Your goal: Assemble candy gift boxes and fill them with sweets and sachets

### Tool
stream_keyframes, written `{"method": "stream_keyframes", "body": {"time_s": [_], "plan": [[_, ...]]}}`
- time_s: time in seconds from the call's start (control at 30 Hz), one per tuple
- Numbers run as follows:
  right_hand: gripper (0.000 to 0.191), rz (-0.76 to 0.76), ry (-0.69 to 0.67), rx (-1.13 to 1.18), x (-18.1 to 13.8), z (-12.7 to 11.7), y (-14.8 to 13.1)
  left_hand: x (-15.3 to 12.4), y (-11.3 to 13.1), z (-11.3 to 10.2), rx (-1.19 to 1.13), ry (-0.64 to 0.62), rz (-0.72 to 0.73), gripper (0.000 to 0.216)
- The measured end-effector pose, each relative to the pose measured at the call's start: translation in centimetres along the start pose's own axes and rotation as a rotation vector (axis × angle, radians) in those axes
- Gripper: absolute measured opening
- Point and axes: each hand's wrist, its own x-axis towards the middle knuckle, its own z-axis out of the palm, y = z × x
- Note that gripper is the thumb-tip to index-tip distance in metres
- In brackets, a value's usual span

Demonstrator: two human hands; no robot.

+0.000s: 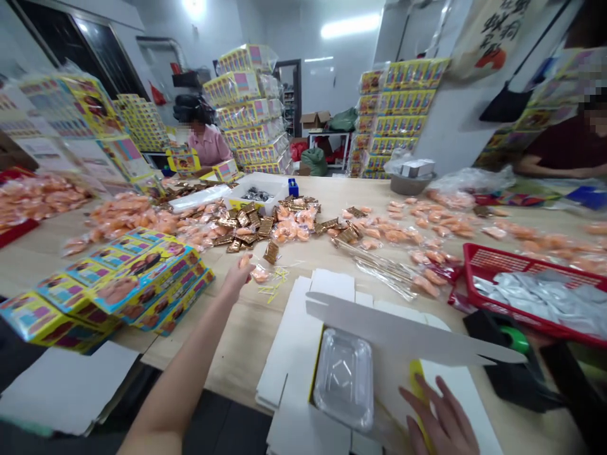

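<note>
My left hand [239, 272] reaches out over the wooden table [294, 249], its fingers pinched on an orange sachet [258, 273] at the near edge of a pile of orange and gold sachets [265, 224]. My right hand [443, 420] lies flat with fingers spread on an unfolded white and yellow box [332, 354] in front of me. A clear plastic tray [344, 379] sits inside that box, just left of my right hand.
Flat colourful boxes [128, 281] are stacked at my left. A red basket [497, 265] with silver packets stands at the right, a tape dispenser [515, 344] before it. Long clear sleeves [384, 268] lie mid-table. Two other people sit at the far left and right, amid stacked cartons.
</note>
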Motion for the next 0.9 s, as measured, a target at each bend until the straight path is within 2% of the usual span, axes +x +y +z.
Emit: {"method": "stream_keyframes", "body": {"time_s": [0.1, 0.17, 0.2, 0.27, 0.37, 0.47, 0.57, 0.63, 0.73, 0.8, 0.9], "plan": [[0.031, 0.214, 0.065, 0.102, 2.0, -2.6, -2.5, -8.3, 1.1, -1.5, -0.153, -0.054, -0.012, 0.071], [0.030, 0.369, -0.029, 0.363, 3.8, -4.5, -5.0, -14.2, 2.0, -1.0, -0.327, -0.219, -0.024, 0.067], [0.031, 0.433, -0.104, 0.528, 4.8, -5.1, -6.2, -16.9, 2.6, -0.1, -0.363, -0.299, -0.024, 0.064], [0.045, 0.513, -0.244, 0.874, 6.6, -5.8, -8.5, -21.4, 3.6, 2.6, -0.240, -0.406, 0.047, 0.057], [0.055, 0.724, -0.300, 1.215, 8.4, -5.4, -10.3, -25.1, 4.9, 7.4, -0.040, -0.482, 0.175, 0.067], [0.046, 0.954, -0.226, 1.278, 8.3, -5.3, -9.0, -26.1, 5.2, 10.3, -0.084, -0.542, 0.171, 0.078], [0.044, 1.003, -0.074, 1.148, 7.4, -5.8, -5.6, -25.4, 4.8, 10.6, -0.008, -0.574, 0.281, 0.054], [0.039, 0.920, -0.092, 0.965, 7.1, -5.9, -3.3, -24.6, 4.1, 10.2, 0.194, -0.524, 0.453, 0.041], [0.025, 0.657, -0.333, 0.599, 7.0, -5.0, -1.6, -23.6, 2.9, 10.2, 0.577, -0.540, 0.702, 0.046], [0.027, 0.469, -0.435, 0.328, 6.9, -4.1, -1.9, -23.3, 2.3, 10.5, 0.746, -0.626, 0.757, 0.048], [0.038, 0.309, -0.393, 0.061, 6.1, -3.4, -3.5, -23.4, 1.8, 10.9, 0.836, -0.658, 0.758, 0.050]]}}
